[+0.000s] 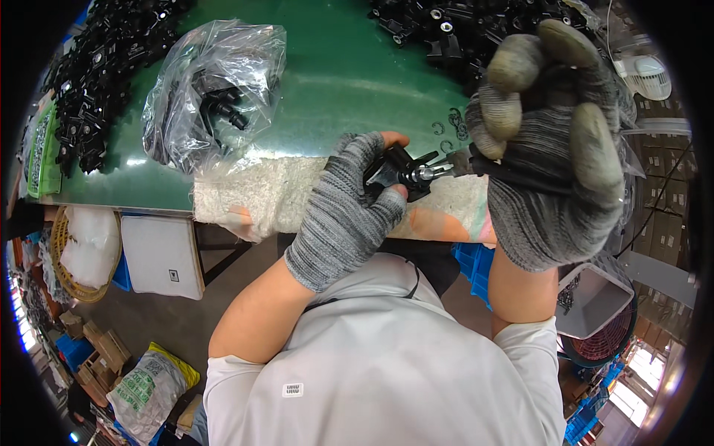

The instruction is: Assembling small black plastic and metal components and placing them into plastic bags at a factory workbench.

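Observation:
My left hand, in a grey knitted glove with bare fingertips, is closed around a black part with a shiny metal shaft. A hand tool with a flat metal end and a black handle lies across the palm of my right hand. That hand's glove has worn, yellowish fingertips, and its fingers curl loosely over the handle. The tool's metal end meets the part's shaft; the exact contact is too small to tell. Several small dark C-shaped clips lie on the green table beyond the tool.
A pale cloth pad covers the table's near edge. A clear plastic bag with black parts stands left. Heaps of black parts fill the far left and far right. A grey bin is at lower right, a small white fan far right.

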`<state>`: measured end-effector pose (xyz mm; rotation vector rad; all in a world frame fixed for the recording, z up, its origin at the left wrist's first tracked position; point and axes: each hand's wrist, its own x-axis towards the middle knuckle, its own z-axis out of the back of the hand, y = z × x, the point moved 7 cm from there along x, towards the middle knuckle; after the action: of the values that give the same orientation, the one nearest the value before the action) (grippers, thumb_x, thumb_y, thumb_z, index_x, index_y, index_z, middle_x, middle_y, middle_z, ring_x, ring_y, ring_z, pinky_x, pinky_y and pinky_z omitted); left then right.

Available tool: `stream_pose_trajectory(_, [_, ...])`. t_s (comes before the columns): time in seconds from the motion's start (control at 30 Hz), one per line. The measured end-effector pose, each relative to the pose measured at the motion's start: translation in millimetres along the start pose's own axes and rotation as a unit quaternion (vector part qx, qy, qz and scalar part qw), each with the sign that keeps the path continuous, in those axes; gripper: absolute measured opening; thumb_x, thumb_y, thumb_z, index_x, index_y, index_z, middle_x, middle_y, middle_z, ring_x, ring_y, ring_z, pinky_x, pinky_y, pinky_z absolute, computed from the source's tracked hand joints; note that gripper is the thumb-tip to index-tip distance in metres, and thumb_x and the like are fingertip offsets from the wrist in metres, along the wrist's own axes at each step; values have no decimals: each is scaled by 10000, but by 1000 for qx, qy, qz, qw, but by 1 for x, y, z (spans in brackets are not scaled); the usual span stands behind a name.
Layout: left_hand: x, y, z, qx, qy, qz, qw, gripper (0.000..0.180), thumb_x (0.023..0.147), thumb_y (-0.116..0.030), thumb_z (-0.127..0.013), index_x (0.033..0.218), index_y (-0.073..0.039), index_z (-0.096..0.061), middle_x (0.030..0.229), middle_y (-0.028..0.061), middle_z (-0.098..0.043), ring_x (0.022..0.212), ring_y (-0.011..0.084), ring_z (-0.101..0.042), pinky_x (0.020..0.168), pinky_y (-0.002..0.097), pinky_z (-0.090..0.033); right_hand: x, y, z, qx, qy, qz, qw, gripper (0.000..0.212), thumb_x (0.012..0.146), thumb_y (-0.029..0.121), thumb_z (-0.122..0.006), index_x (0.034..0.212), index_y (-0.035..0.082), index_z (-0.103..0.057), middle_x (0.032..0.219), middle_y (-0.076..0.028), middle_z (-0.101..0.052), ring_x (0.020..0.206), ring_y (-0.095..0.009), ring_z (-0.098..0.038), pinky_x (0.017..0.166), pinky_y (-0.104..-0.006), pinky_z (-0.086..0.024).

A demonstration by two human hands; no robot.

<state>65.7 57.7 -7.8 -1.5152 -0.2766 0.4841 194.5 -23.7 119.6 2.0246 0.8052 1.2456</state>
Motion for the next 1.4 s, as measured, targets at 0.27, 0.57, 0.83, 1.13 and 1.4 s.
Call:
stream_pose_trajectory(0.27, [7, -3, 1, 17, -19, -71, 997, 437, 835, -62, -688, 1263, -44, -601, 1114, 168, -580, 1040, 299, -626, 957, 388, -503, 9, -5, -17, -46, -44, -83, 995, 550, 978, 230, -543, 1437, -53, -435, 1166, -223, -567, 865, -196, -572, 688, -307, -511])
stream_pose_trajectory(0.57, [10, -2, -1, -7, -19, 18, 1000, 363, 845, -181, -748, 1167, -48, -649, 1074, 148, -610, 1009, 268, -639, 925, 376, -516, 2, -5, -20, -49, -103, -89, 989, 488, 994, 208, -529, 1423, -12, -456, 1105, -196, -562, 845, -190, -570, 693, -308, -516])
stream_pose_trajectory(0.83, [12, -10, 1, 9, -2, 35, 999, 359, 850, -151, -733, 1179, -47, -639, 1087, 147, -600, 1022, 263, -640, 918, 368, -518, 0, -15, -4, -66, -51, -103, 991, 473, 1017, 228, -502, 1443, 35, -433, 1080, -153, -556, 801, -169, -540, 669, -290, -489])
stream_pose_trajectory(1.13, [8, 1, -4, -76, 10, 6, 997, 426, 853, -45, -712, 1253, -26, -566, 1126, 107, -577, 1065, 226, -610, 943, 351, -509, -29, -17, 4, -147, -119, -80, 979, 504, 987, 278, -590, 1438, 80, -480, 1123, -138, -540, 821, -175, -483, 650, -303, -439])
stream_pose_trajectory(1.4, [-1, -2, 8, -18, 46, 2, 999, 519, 843, -118, -771, 1305, -34, -550, 1177, 80, -570, 1134, 195, -579, 1025, 336, -454, -14, 2, -27, -156, 30, -78, 984, 754, 903, 379, -724, 1513, 102, -377, 1111, -132, -506, 876, -173, -487, 705, -308, -441])
